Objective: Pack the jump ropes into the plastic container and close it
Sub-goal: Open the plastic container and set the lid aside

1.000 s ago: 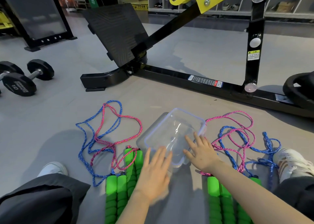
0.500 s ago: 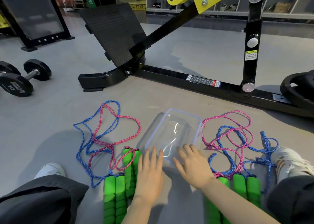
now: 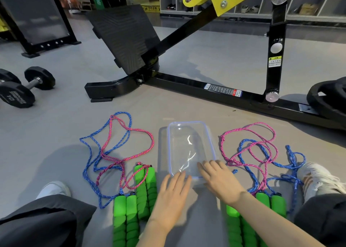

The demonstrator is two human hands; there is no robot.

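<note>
A clear plastic container (image 3: 189,134) with a blue-edged lid lies flat on the grey floor in front of me. My left hand (image 3: 173,194) rests at its near left corner, fingers apart, fingertips touching the rim. My right hand (image 3: 219,179) lies on its near right corner, fingers spread. Left of the container lie blue and pink jump ropes (image 3: 112,153) with green foam handles (image 3: 134,205). On the right lie more blue and pink ropes (image 3: 258,153) whose green handles (image 3: 269,203) are partly hidden by my right forearm.
A black machine frame (image 3: 215,89) with a slanted footplate (image 3: 123,37) runs across the floor behind the container. Dumbbells (image 3: 20,89) lie at the far left, a weight plate (image 3: 329,97) at the right. My legs and white shoes (image 3: 316,177) flank the ropes.
The container has turned from a diagonal to lie square to me. Both hands have drawn back to its near edge.
</note>
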